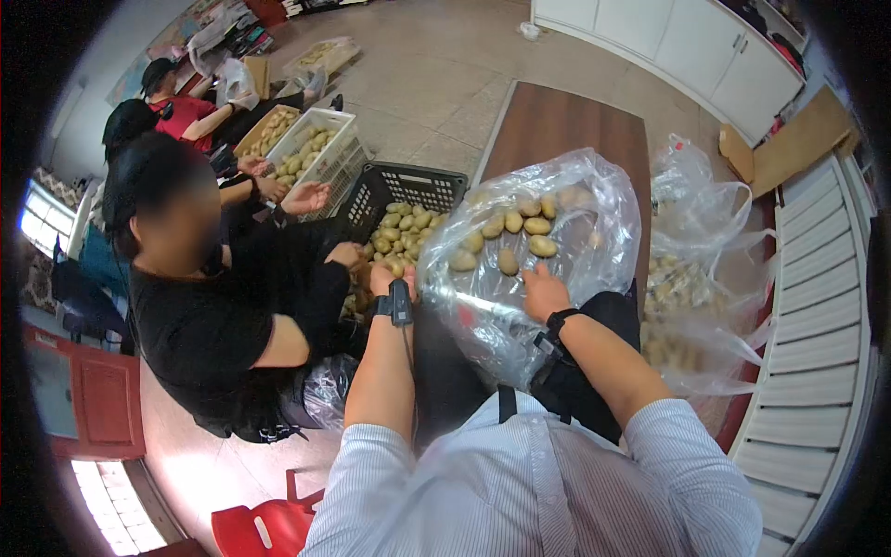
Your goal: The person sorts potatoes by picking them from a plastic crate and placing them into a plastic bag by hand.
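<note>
My left hand reaches over the near side of a black crate full of potatoes. Its fingers are curled around a potato, though they are small and partly hidden here. My right hand is at the near rim of a large clear plastic bag, its fingers closed on the film. Inside that bag, several potatoes lie spread out. The bag rests on a brown table and hangs over its near end. Both wrists wear dark bands with small devices.
A person in black sits close on my left, a hand at the same crate. Beyond stand a white crate of potatoes and other people. Filled clear bags lie right, beside a white radiator. A red chair is behind left.
</note>
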Tool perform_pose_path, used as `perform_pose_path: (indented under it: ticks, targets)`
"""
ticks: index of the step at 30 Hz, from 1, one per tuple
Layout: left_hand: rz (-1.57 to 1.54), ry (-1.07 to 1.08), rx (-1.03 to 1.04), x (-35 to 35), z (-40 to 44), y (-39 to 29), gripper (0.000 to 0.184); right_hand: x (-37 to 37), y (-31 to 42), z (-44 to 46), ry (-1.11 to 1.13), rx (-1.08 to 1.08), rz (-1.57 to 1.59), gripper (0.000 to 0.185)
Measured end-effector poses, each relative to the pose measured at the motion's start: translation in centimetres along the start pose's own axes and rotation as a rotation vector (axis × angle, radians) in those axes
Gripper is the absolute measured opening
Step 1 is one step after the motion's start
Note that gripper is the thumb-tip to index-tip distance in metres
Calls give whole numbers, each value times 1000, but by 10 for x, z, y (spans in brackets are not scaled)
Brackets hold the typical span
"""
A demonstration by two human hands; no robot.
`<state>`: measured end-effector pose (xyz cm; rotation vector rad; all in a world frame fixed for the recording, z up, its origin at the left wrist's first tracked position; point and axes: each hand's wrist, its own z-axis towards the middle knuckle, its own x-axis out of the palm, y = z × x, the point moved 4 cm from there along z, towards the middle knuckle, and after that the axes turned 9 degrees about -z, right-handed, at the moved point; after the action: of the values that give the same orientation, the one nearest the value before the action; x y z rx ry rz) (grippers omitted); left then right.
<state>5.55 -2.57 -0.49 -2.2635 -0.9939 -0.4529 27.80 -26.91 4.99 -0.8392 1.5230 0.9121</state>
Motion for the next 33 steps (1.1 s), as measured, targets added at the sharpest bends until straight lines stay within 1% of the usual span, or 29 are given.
perform_pose_path:
  ticks: [1, 2, 4, 6, 7, 8, 10, 11, 13, 14, 16, 17, 19, 20, 22, 23, 25, 26, 28, 29, 30, 32, 33]
  targets:
    - [152, 110, -36, -7, 4, -4, 24, -2, 2, -2, 25, 17, 53, 28]
    - [199, 182, -88, -24, 49, -3, 27, -1, 4, -2, 25, -9, 52, 28]
    - [154, 147, -56, -25, 49, -7, 27, 6, -3, 1, 62, 5, 79, 33]
    - [108, 85, -36, -27, 45, 3, 27, 16, -6, 1, 126, 52, 99, 34]
    - [56, 60, -8, -18, 20, 2, 24, 20, -8, 2, 153, 47, 116, 33]
    - [-5, 54, 23, -6, -15, 2, 21, 11, -3, -1, 118, 2, 117, 26]
    - [-66, 74, 38, 10, -61, 1, 15, 28, -8, 6, 113, 31, 139, 38]
    - [-43, 123, 13, 10, -61, 2, 13, 26, -3, 7, 112, 15, 142, 38]
    - [-26, 224, -64, 12, -60, 6, 9, 20, -2, 7, 81, -13, 297, 41]
    - [-26, 226, -65, 15, -64, 4, 9, 22, -3, 9, 79, -12, 296, 41]
    - [65, 248, -170, 19, -72, 8, 11, 19, -3, 11, -147, -95, 317, 42]
    - [66, 249, -173, 18, -67, 10, 11, 23, -4, 15, -147, -92, 315, 42]
    - [161, 318, -191, 17, -60, 16, 14, 43, -10, 28, 101, 83, 698, 40]
    - [161, 317, -191, 17, -61, 16, 14, 29, -6, 29, 101, 84, 698, 40]
    - [259, 325, -190, 19, -64, 18, 19, -5, 15, 21, 368, 190, 887, 39]
    - [261, 329, -188, 18, -62, 20, 19, -6, 20, 21, 364, 189, 889, 39]
    - [336, 406, -220, 20, -59, 23, 21, -11, 30, 25, 317, 166, 1027, 33]
    - [339, 411, -213, 21, -58, 24, 21, -17, 37, 27, 311, 161, 1031, 33]
    - [499, 466, -264, 23, -57, 28, 25, -29, 55, 30, 328, 119, 1170, 31]
    - [617, 507, -238, 26, -60, 30, 31, -36, 65, 30, 278, 129, 1157, 23]
    - [619, 509, -229, 27, -56, 35, 31, -38, 71, 32, 276, 121, 1162, 23]
    - [659, 582, -331, 28, -53, 47, 34, -43, 82, 37, 319, 53, 1162, 22]
    - [753, 675, -362, 30, -68, 45, 39, -40, 86, 40, 292, 34, 1147, 23]
